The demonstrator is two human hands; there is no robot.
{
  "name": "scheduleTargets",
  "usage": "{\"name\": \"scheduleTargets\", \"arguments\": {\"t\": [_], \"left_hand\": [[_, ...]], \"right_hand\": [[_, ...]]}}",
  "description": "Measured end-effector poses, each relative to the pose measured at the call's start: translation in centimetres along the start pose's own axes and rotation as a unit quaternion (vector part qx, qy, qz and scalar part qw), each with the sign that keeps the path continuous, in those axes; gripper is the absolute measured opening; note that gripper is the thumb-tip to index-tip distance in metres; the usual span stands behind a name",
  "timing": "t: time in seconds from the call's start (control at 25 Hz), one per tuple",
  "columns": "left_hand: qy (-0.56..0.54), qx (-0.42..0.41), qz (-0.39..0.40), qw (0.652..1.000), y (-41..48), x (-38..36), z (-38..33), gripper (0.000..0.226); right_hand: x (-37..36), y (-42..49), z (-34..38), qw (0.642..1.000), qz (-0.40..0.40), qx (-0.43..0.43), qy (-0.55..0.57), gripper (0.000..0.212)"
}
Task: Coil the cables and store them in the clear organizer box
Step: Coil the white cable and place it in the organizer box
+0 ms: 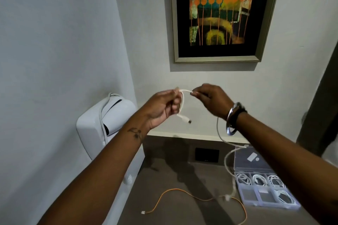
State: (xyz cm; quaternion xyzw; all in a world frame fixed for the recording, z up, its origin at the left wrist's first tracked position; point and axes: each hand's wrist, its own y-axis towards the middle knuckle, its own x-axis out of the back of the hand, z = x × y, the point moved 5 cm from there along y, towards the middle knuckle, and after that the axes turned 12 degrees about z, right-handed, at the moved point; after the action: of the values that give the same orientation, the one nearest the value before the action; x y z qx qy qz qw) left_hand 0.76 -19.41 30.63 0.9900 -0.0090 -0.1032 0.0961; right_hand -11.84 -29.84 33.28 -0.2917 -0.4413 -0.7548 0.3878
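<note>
We see a white cable (pixel 182 104) looped in mid-air above the clear organizer box (pixel 265 191), its plug dangling. The box lies open on the desk, four compartments holding white coils. An orange cable (pixel 197 198) sprawls uncoiled just left of the box.

home/hotel rm: framed art (pixel 220 12), wall hairdryer (pixel 102 126), desk (pixel 173 179).

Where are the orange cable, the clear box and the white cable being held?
orange cable (pixel 184 192): head view, middle of its strand on the table.
clear box (pixel 243 200): head view, near-left rim.
white cable (pixel 182 103): head view, loop between the hands.
</note>
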Motion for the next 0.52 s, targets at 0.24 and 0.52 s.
{"name": "scheduleTargets", "arguments": {"t": [0.24, 0.52], "left_hand": [[0.073, -0.158, -0.269, 0.947, -1.0, 3.0, 0.4, 0.021], [0.259, -0.017, -0.094, 0.961, -1.4, 0.4, 1.7, 0.044]], "right_hand": [[-7.5, -2.2, 3.5, 0.987, 0.159, -0.002, -0.001, 0.027], [0.8, 0.8, 2.8, 0.998, 0.043, 0.022, -0.035, 0.013]]}}
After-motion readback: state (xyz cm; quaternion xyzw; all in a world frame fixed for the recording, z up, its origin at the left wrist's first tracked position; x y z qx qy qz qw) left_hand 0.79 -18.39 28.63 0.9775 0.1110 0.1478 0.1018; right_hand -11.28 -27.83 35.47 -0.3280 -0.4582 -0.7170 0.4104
